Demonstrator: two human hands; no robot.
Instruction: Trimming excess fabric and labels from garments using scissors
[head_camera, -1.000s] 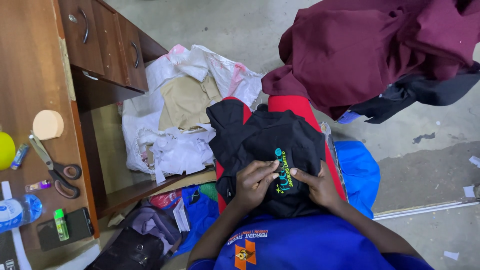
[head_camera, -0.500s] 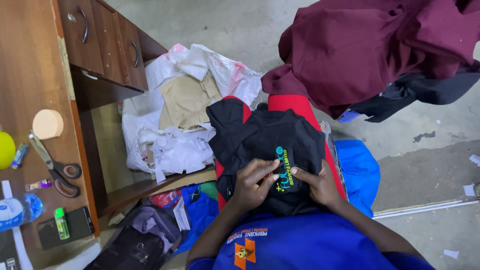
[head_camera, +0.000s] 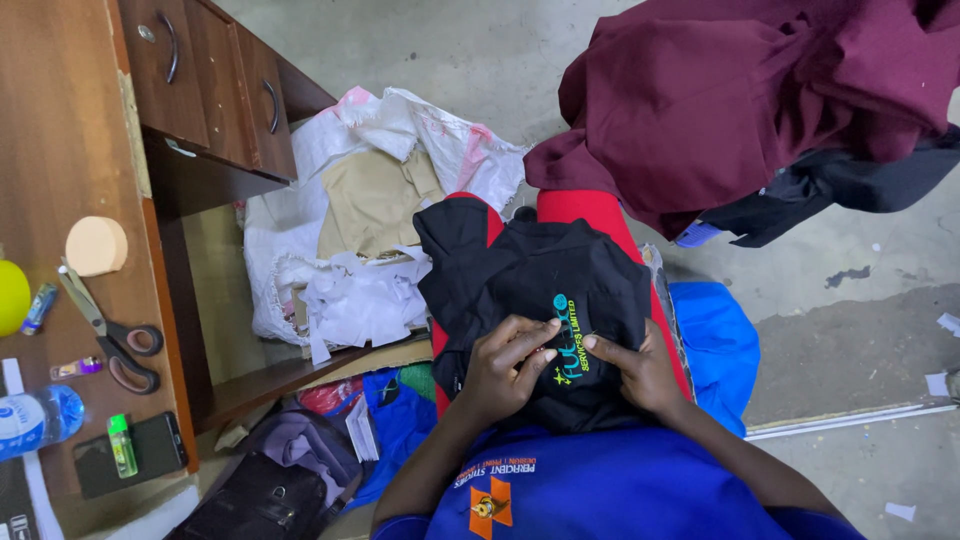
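Black garment (head_camera: 530, 290) partly under hands

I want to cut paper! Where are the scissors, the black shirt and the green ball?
scissors (head_camera: 112, 338), head view, on the blades' pivot.
black shirt (head_camera: 530, 270), head view, on its upper folds.
green ball (head_camera: 10, 297), head view, on its visible side.

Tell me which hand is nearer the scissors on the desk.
Left. The left hand presses the black garment on the side toward the scissors; the right hand lies farther away.
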